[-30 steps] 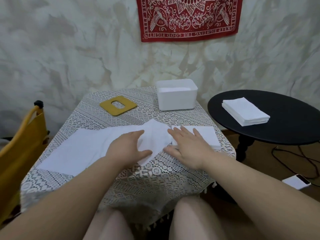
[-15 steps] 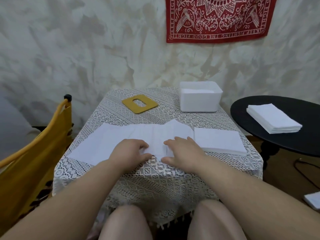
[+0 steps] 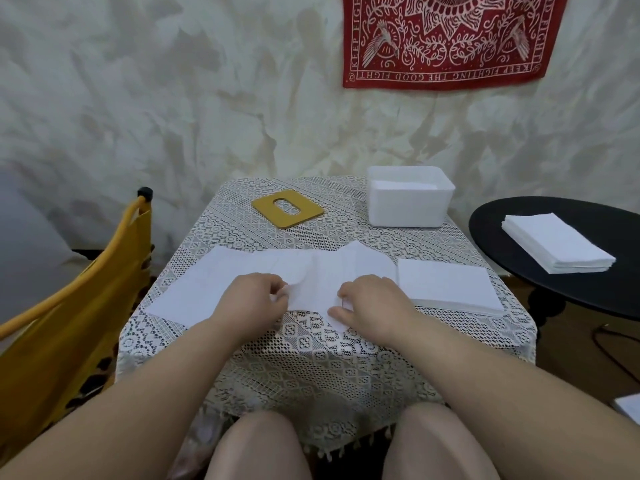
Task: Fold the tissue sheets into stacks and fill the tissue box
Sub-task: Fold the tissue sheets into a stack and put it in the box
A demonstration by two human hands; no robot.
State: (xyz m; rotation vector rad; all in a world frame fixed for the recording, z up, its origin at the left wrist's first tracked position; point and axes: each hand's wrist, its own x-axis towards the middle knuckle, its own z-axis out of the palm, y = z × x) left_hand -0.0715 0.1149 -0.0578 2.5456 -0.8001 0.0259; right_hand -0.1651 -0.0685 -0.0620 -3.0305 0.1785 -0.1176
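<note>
Left hand point(image 3: 254, 299) and right hand point(image 3: 370, 301) both pinch near edge of tissue sheets point(image 3: 311, 275) spread on desk point(image 3: 311, 358). Risk: thin paper tears or slides, fold crooked. Tissue box point(image 3: 408, 202) at far side.

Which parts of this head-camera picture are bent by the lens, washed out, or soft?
Head view: wide-angle lens bows the red wall hanging and yellow chair at the edges; even, soft lighting, no hard shadows; white tissue sheets lose their folds to brightness; left hand and right hand slightly soft.
</note>
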